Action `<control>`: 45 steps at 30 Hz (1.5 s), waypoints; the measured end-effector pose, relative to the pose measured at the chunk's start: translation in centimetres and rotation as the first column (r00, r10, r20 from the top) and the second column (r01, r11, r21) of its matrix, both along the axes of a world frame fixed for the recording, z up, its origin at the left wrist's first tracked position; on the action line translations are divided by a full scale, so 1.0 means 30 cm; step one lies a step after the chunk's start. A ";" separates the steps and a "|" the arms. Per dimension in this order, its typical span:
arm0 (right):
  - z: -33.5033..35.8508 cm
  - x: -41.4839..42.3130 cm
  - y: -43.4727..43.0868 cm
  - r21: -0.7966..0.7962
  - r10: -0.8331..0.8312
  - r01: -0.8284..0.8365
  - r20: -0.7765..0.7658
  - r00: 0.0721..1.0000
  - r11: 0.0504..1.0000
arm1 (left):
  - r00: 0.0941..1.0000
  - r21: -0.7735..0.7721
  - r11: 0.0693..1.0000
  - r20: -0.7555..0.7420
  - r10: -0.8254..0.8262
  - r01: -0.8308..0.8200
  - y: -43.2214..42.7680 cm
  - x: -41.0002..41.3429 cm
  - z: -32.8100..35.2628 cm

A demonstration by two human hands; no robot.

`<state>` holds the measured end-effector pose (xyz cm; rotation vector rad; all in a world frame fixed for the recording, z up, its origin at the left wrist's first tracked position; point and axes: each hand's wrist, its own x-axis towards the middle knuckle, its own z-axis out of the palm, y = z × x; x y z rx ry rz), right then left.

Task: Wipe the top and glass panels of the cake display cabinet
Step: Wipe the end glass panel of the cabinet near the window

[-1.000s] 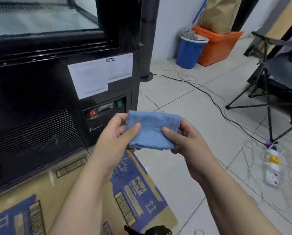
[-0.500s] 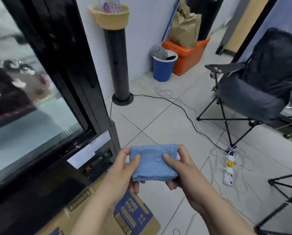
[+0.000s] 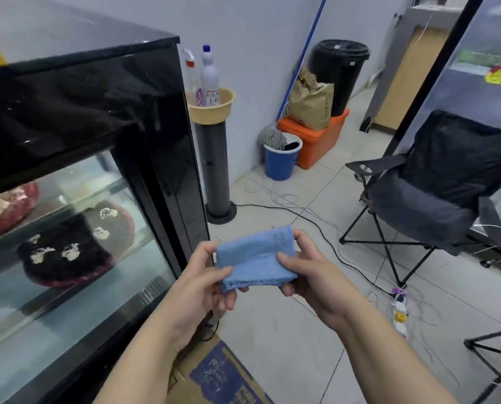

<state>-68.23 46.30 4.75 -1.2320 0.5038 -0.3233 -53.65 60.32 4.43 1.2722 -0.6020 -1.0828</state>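
While we are standing beside the black cake display cabinet (image 3: 83, 91), we are holding a folded blue cloth (image 3: 255, 258) in front of us, above the tiled floor (image 3: 287, 330). Our left hand (image 3: 205, 284) is pinching its left edge, thumb on top, and our right hand (image 3: 310, 275) is pinching its right edge, so each grip is grasping the cloth. The cloth is hanging near the cabinet's right front corner. Behind the glass front panel (image 3: 39, 316) a dark cake (image 3: 65, 252) is sitting on a shelf. A cardboard box (image 3: 223, 377) is lying below our arms, and a folding chair (image 3: 435, 199) is standing to the right.
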 end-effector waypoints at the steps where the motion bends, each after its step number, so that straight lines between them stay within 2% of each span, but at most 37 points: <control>1: 0.009 0.018 0.004 0.037 -0.016 0.015 0.019 1.000 0.999 | 1.000 -0.021 1.000 -0.027 -0.016 0.015 -0.008 0.016 0.005; 8: 0.033 0.072 -0.095 0.232 -0.123 0.103 0.077 0.989 0.967 | 0.956 -0.078 0.980 -0.220 -0.196 0.183 -0.144 0.145 0.024; 10: 0.029 0.077 -0.171 0.167 -0.116 0.112 0.019 0.993 0.980 | 0.952 -0.057 0.977 -0.218 -0.213 0.206 -0.223 0.175 0.021; 13: 0.026 0.104 -0.312 0.016 -0.109 0.111 -0.077 0.991 0.994 | 0.962 0.013 0.966 -0.095 -0.254 0.257 -0.370 0.201 0.009; 16: 0.013 0.123 -0.497 -0.015 -0.074 0.073 -0.061 0.995 0.997 | 0.975 0.028 0.975 -0.020 -0.220 0.221 -0.542 0.225 -0.002; 19: 0.022 0.140 -0.716 -0.073 0.013 -0.021 -0.100 0.995 0.997 | 0.995 0.021 0.995 -0.007 -0.101 0.101 -0.731 0.241 -0.011; 23: 0.077 0.187 -1.008 -0.227 0.166 -0.240 -0.303 0.938 0.944 | 0.996 0.053 0.997 0.064 -0.059 0.055 -0.972 0.260 0.006; 26: 0.137 0.300 -1.157 -0.416 0.179 -0.409 -0.490 0.853 0.812 | 0.996 0.055 0.999 0.093 -0.003 -0.002 -1.121 0.313 0.032; 28: 0.162 0.412 -1.215 -0.589 0.095 -0.514 -0.595 0.798 0.623 | 0.995 0.066 0.996 0.076 0.058 -0.063 -1.193 0.369 0.040; 30: 0.161 0.531 -1.266 -0.684 0.041 -0.580 -0.630 0.775 0.442 | 0.990 0.072 0.988 0.051 0.131 -0.135 -1.242 0.439 0.038; 33: 0.113 0.710 -1.345 -0.784 -0.029 -0.592 -0.607 0.794 0.190 | 0.976 0.096 0.972 0.018 0.216 -0.216 -1.296 0.551 0.023; 35: 0.064 0.835 -1.402 -0.855 -0.066 -0.518 -0.516 0.854 -0.017 | 0.963 0.103 0.959 -0.019 0.268 -0.265 -1.335 0.635 0.004; 36: 0.042 0.900 -1.427 -0.878 -0.056 -0.469 -0.465 0.883 -0.096 | 0.953 0.101 0.950 -0.035 0.299 -0.295 -1.356 0.682 -0.006; 37: 0.030 0.967 -1.451 -0.894 -0.036 -0.432 -0.431 0.902 -0.121 | 0.943 0.096 0.941 -0.051 0.329 -0.324 -1.378 0.735 -0.013; 38: 0.023 1.034 -1.476 -0.903 -0.015 -0.421 -0.421 0.907 -0.082 | 0.933 0.085 0.933 -0.066 0.355 -0.349 -1.404 0.792 -0.018; 40: 0.019 1.172 -1.536 -0.861 0.031 -0.493 -0.493 0.869 0.126 | 0.913 0.085 0.912 -0.049 0.406 -0.401 -1.471 0.912 -0.017; 42: 0.018 1.314 -1.613 -0.756 0.105 -0.571 -0.571 0.814 0.320 | 0.862 0.118 0.854 0.087 0.499 -0.506 -1.547 1.039 -0.019; 43: 0.016 1.381 -1.650 -0.685 0.154 -0.586 -0.584 0.797 0.432 | 0.787 0.114 0.794 0.271 0.554 -0.597 -1.577 1.097 -0.029; 44: 0.017 1.445 -1.686 -0.586 0.215 -0.574 -0.568 0.794 0.573 | 0.617 0.046 0.719 0.553 0.560 -0.693 -1.603 1.154 -0.039; 45: 0.023 1.506 -1.719 -0.453 0.275 -0.543 -0.530 0.802 0.707 | 0.360 -0.072 0.683 0.807 0.468 -0.727 -1.623 1.212 -0.050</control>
